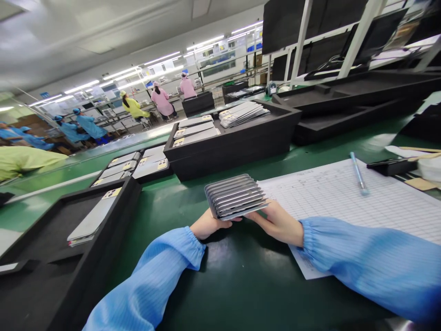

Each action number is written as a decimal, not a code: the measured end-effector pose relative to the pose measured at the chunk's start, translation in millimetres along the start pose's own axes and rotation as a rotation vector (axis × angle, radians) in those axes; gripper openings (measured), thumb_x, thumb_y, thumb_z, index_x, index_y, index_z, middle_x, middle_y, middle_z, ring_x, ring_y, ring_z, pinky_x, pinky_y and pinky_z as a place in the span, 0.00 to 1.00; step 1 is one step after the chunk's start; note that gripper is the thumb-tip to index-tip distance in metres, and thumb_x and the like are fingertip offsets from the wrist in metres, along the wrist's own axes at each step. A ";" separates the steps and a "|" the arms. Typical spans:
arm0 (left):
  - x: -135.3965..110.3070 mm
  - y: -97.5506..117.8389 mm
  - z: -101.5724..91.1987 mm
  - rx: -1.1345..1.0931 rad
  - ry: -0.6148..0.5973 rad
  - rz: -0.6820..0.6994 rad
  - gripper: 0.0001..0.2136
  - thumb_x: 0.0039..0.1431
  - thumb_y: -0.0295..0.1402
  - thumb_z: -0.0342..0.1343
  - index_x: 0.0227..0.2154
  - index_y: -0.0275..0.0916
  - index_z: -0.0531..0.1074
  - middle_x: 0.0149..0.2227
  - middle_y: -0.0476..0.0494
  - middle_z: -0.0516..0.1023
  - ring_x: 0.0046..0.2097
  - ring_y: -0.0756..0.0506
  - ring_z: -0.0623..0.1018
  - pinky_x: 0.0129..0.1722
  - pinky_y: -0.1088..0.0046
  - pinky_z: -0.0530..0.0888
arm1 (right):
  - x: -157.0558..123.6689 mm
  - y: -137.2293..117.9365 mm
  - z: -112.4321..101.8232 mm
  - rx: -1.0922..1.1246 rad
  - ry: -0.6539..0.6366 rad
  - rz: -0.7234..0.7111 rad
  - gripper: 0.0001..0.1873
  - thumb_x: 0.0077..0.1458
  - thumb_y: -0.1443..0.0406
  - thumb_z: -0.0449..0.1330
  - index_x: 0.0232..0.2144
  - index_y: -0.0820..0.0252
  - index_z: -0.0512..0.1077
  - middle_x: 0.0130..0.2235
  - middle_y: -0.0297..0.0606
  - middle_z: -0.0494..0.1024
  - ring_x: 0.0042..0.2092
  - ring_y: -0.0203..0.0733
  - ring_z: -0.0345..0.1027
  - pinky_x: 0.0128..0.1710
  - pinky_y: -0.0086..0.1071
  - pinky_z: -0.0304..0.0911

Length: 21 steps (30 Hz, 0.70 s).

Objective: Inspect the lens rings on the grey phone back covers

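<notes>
Both my hands grip a stack of several thin silver phone back plates (235, 196) held on edge just above the green table (241, 276). My left hand (209, 225) closes on the stack's lower left corner. From the right, my right hand (277, 223) wraps under and beside the same stack. Blue sleeves cover both my arms.
A black foam tray (113, 220) at the left holds one plate (90, 221). More black trays (237, 142) with silver plates stand behind. A paper form (361, 197) with a blue pen (358, 174) lies at the right. Several people in coloured coats work in the far background.
</notes>
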<state>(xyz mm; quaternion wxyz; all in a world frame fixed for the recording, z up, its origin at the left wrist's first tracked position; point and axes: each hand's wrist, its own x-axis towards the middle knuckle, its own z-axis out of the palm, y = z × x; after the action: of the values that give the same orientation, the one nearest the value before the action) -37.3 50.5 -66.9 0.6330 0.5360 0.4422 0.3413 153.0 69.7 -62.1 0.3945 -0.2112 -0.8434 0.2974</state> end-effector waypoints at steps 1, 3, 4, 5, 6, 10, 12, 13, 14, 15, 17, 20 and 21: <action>-0.3 0.6 0.8 -0.010 0.006 0.001 0.20 0.36 0.24 0.60 0.38 0.37 0.71 0.42 0.43 0.76 0.45 0.40 0.73 0.51 0.58 0.64 | 0.2 -0.2 0.2 -0.004 0.002 0.000 0.09 0.56 0.69 0.50 0.38 0.59 0.66 0.38 0.41 0.71 0.39 0.43 0.63 0.42 0.39 0.61; -0.8 1.6 2.2 -0.021 0.017 0.002 0.20 0.35 0.23 0.60 0.38 0.37 0.72 0.43 0.43 0.76 0.45 0.40 0.73 0.51 0.58 0.64 | 0.4 -0.3 0.6 -0.008 0.004 -0.003 0.09 0.56 0.69 0.49 0.39 0.59 0.66 0.38 0.40 0.71 0.40 0.43 0.63 0.43 0.39 0.61; -1.0 1.9 2.6 -0.025 0.023 0.001 0.20 0.35 0.23 0.60 0.37 0.37 0.72 0.42 0.43 0.76 0.45 0.40 0.74 0.51 0.58 0.64 | 0.4 -0.1 0.9 -0.008 0.006 -0.005 0.09 0.56 0.69 0.49 0.39 0.59 0.66 0.38 0.41 0.71 0.40 0.43 0.64 0.43 0.39 0.61; -1.0 2.0 2.8 -0.028 0.028 -0.001 0.19 0.34 0.23 0.60 0.35 0.36 0.73 0.40 0.43 0.77 0.44 0.40 0.74 0.51 0.58 0.64 | 0.5 0.2 1.1 -0.008 0.009 -0.007 0.09 0.56 0.69 0.49 0.39 0.59 0.66 0.39 0.41 0.71 0.41 0.43 0.64 0.43 0.39 0.61; -1.0 1.9 2.8 -0.031 0.033 -0.005 0.18 0.34 0.22 0.60 0.34 0.36 0.73 0.38 0.43 0.78 0.43 0.40 0.74 0.50 0.57 0.64 | 0.6 0.5 1.4 -0.008 0.011 -0.010 0.09 0.56 0.69 0.50 0.39 0.59 0.66 0.39 0.41 0.71 0.41 0.43 0.64 0.44 0.39 0.61; -0.7 1.1 2.6 -0.047 0.049 -0.013 0.18 0.33 0.21 0.60 0.33 0.36 0.74 0.36 0.43 0.78 0.42 0.40 0.75 0.50 0.57 0.64 | 0.5 0.7 1.7 -0.006 0.011 -0.008 0.09 0.56 0.69 0.50 0.40 0.59 0.66 0.41 0.42 0.71 0.42 0.44 0.64 0.45 0.40 0.60; -0.9 1.2 2.8 -0.055 0.055 -0.014 0.18 0.33 0.21 0.59 0.33 0.36 0.73 0.37 0.43 0.78 0.42 0.40 0.75 0.50 0.57 0.64 | 0.3 0.0 1.4 -0.004 0.011 -0.003 0.10 0.56 0.68 0.50 0.40 0.59 0.66 0.41 0.42 0.71 0.42 0.44 0.64 0.45 0.40 0.60; -1.1 1.3 3.0 -0.057 0.057 -0.015 0.18 0.33 0.21 0.59 0.33 0.35 0.74 0.37 0.43 0.78 0.42 0.40 0.75 0.50 0.57 0.64 | 0.2 -0.3 1.2 -0.003 0.012 -0.002 0.10 0.56 0.68 0.50 0.41 0.59 0.66 0.41 0.42 0.71 0.42 0.44 0.64 0.45 0.40 0.60; -1.3 1.4 3.1 -0.058 0.058 -0.017 0.18 0.33 0.20 0.59 0.33 0.35 0.74 0.37 0.43 0.78 0.42 0.40 0.75 0.50 0.57 0.64 | 0.1 -0.6 1.1 -0.002 0.014 -0.002 0.10 0.56 0.68 0.50 0.41 0.59 0.66 0.41 0.42 0.71 0.42 0.44 0.64 0.45 0.40 0.60; -1.4 1.4 3.2 -0.058 0.059 -0.018 0.18 0.33 0.20 0.59 0.33 0.35 0.74 0.36 0.43 0.78 0.42 0.40 0.75 0.50 0.57 0.64 | 0.1 -0.7 1.0 0.000 0.016 -0.003 0.10 0.56 0.68 0.50 0.41 0.58 0.65 0.41 0.41 0.71 0.43 0.44 0.64 0.45 0.41 0.60; -1.5 1.0 3.2 -0.059 0.061 -0.021 0.18 0.33 0.20 0.59 0.33 0.35 0.74 0.36 0.43 0.78 0.42 0.40 0.75 0.50 0.56 0.64 | 0.2 -0.3 0.9 0.001 0.020 -0.006 0.10 0.56 0.68 0.50 0.41 0.58 0.65 0.41 0.41 0.71 0.42 0.44 0.64 0.45 0.41 0.60; -1.2 -0.3 2.9 -0.062 0.060 -0.025 0.18 0.33 0.20 0.59 0.34 0.36 0.73 0.36 0.44 0.78 0.42 0.40 0.74 0.50 0.56 0.64 | 0.4 0.8 1.0 0.004 0.018 -0.010 0.09 0.56 0.68 0.50 0.40 0.58 0.66 0.40 0.41 0.71 0.42 0.44 0.64 0.44 0.40 0.61; -1.1 -0.6 2.8 -0.063 0.060 -0.026 0.18 0.33 0.20 0.59 0.34 0.36 0.73 0.36 0.44 0.78 0.42 0.40 0.74 0.50 0.56 0.63 | 0.5 1.1 1.1 0.005 0.018 -0.012 0.09 0.56 0.68 0.50 0.39 0.58 0.66 0.40 0.41 0.71 0.42 0.44 0.64 0.44 0.40 0.61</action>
<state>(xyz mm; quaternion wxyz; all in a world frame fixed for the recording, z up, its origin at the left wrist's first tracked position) -35.2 48.3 -67.2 0.6404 0.4997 0.4568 0.3627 152.0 70.4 -63.0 0.4045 -0.2079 -0.8402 0.2953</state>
